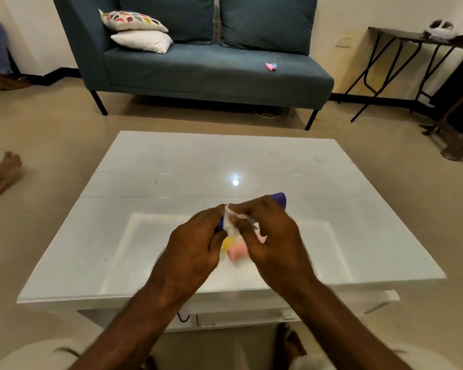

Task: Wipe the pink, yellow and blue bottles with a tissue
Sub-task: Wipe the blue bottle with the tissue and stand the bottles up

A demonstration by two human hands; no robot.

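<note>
Your right hand [267, 236] has its grip closed around the blue bottle [280, 198], which lies tilted across both hands above the table [171, 166]; only the bottle's far end and a short strip near your left fingers are visible. Your left hand [195, 247] pinches the white tissue [230, 221] against the bottle, between its fingers and your right fingertips. The tissue is crumpled and hangs down between the two hands.

Directly below the hands, the yellow bottle [229, 243] and the pink bottle [237, 253] lie on the table, side by side and mostly hidden; whether they touch cannot be determined. Both appear blurred.

The table is white and glossy, with a light reflection near its centre. Beyond it stands a blue sofa [214, 73] carrying two cushions [139, 30] at its left end.
</note>
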